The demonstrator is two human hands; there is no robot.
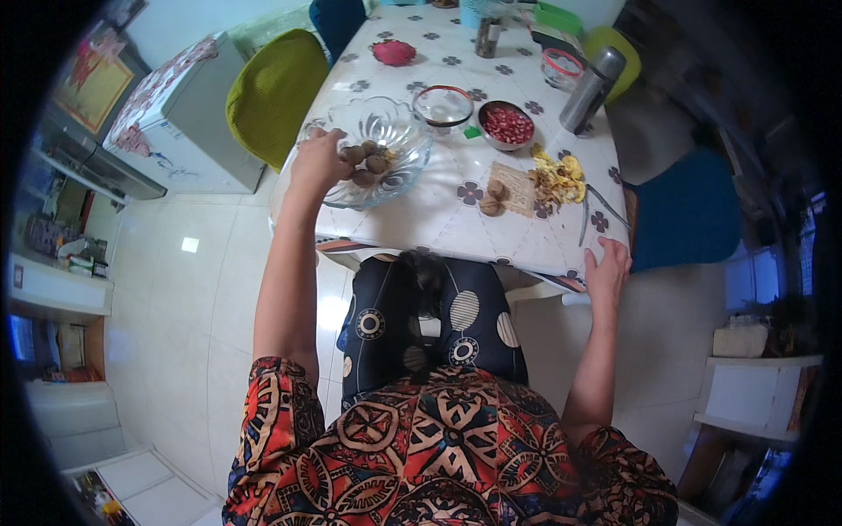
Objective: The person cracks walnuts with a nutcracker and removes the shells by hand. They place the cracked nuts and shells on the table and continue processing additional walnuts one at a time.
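Observation:
My left hand (321, 159) reaches over the left rim of a clear ribbed glass bowl (411, 167), its fingers at several walnuts (376, 164) inside; whether it grips one cannot be told. At the table's front right corner rests my right hand (608, 264), fingers apart and holding nothing. Just beyond it lies a two-armed metal tool (584, 220), spread in a V. Two walnuts (491, 206) lie by a beige square mat (520, 187), beside yellow peels and brown bits (559, 176). A bowl of pomegranate seeds (506, 125) stands behind them.
A glass bowl with a red rim (443, 107) stands mid-table, and a steel thermos (593, 90) at the right. Farther back are a dragon fruit (393, 52), a jar (488, 37) and a red-rimmed container (562, 69). Chairs (276, 95) flank the table (408, 227).

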